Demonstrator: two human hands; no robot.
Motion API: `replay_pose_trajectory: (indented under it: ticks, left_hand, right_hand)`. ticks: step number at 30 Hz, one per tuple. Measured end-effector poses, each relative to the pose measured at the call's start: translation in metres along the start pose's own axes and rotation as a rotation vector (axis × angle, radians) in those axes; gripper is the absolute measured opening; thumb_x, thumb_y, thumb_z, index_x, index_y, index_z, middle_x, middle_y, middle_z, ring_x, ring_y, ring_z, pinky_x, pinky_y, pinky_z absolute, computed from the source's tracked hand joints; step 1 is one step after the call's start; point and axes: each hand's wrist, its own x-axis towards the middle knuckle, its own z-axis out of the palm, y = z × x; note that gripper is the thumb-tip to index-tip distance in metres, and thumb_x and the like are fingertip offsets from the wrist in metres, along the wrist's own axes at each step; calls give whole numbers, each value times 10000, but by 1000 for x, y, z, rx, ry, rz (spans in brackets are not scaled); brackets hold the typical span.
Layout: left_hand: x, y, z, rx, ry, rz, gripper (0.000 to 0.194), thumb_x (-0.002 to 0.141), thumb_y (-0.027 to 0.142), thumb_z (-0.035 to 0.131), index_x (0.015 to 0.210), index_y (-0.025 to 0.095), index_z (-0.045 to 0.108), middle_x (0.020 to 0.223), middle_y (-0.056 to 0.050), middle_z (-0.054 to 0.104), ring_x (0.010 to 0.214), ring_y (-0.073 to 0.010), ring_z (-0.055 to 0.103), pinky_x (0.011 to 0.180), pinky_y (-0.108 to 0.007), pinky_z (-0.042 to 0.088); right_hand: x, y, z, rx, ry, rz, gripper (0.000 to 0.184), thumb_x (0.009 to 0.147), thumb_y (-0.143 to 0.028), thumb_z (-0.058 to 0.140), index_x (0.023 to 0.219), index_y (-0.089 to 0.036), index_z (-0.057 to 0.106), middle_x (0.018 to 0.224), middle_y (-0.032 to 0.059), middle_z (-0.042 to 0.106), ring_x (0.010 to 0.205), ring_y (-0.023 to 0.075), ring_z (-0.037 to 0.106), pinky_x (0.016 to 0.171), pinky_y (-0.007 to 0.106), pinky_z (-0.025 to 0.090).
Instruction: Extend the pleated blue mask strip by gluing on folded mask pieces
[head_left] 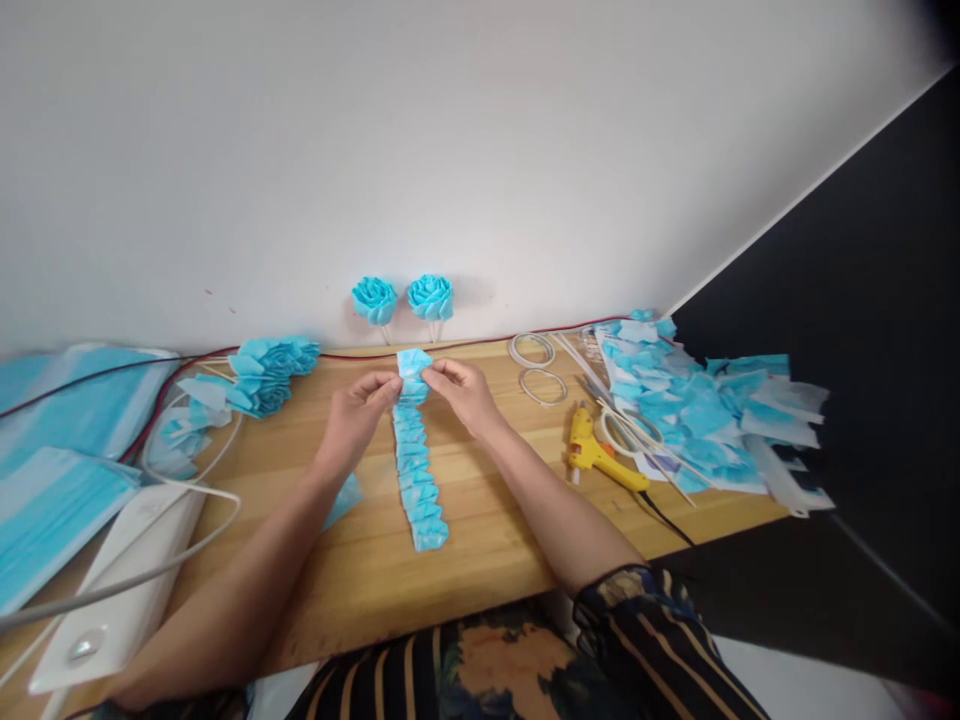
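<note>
A long pleated strip of light-blue paper or fabric (414, 470) runs down the wooden table in front of me. At its far end, my left hand (361, 405) pinches the left edge between thumb and fingers. Opposite it, my right hand (463, 392) grips the right edge the same way. The strip's near end lies on the tabletop, its folds overlapping like scales. Beside my left forearm, a small loose blue piece (345, 500) is partly hidden by the arm.
Two blue flowers on sticks (431, 298) lean against the wall; more flowers (274, 375) lie left. A yellow glue gun (600, 452), scissors (592, 388), wire rings (532, 350) and a heap of blue pieces (675, 400) are right. A white power strip (124, 590) with cables lies left.
</note>
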Motion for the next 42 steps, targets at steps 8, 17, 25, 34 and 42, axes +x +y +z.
replay_pose_trajectory:
  ticks: [8, 17, 25, 34, 42]
  left_hand:
    - [0, 0, 3, -72, -36, -35, 284, 721, 426, 782, 869, 186, 748, 886, -39, 749, 869, -216, 661, 841, -316, 492]
    - [1, 2, 1, -142, 4, -15, 279, 793, 458, 704, 808, 181, 730, 814, -22, 741, 825, -195, 651, 860, -317, 480]
    - [1, -4, 1, -122, -75, -71, 285, 725, 447, 774, 826, 182, 746, 824, -31, 745, 799, -197, 646, 789, -298, 485]
    - [2, -5, -1, -129, 0, -4, 281, 768, 468, 726, 785, 188, 737, 806, -20, 742, 823, -200, 655, 865, -315, 483]
    - [0, -5, 0, -95, -113, -26, 268, 786, 442, 731, 881, 193, 759, 907, -36, 757, 926, -219, 658, 902, -317, 481]
  right_hand:
    - [0, 1, 1, -54, 55, -13, 347, 840, -521, 622, 749, -192, 682, 752, 3, 645, 763, 158, 585, 750, 267, 463]
    - [-2, 3, 3, -27, -60, 38, 283, 790, -485, 694, 798, -202, 691, 771, -9, 651, 733, 145, 576, 717, 260, 454]
    - [-1, 2, 2, -42, 21, 15, 332, 832, -515, 632, 774, -192, 677, 761, -4, 634, 735, 146, 558, 721, 258, 447]
    - [-4, 2, 4, -53, -80, 28, 343, 826, -520, 633, 722, -193, 624, 696, -23, 539, 678, 128, 487, 667, 246, 394]
    - [-1, 2, 2, -78, 39, 8, 343, 832, -503, 623, 698, -187, 612, 688, -22, 527, 678, 124, 471, 656, 237, 387]
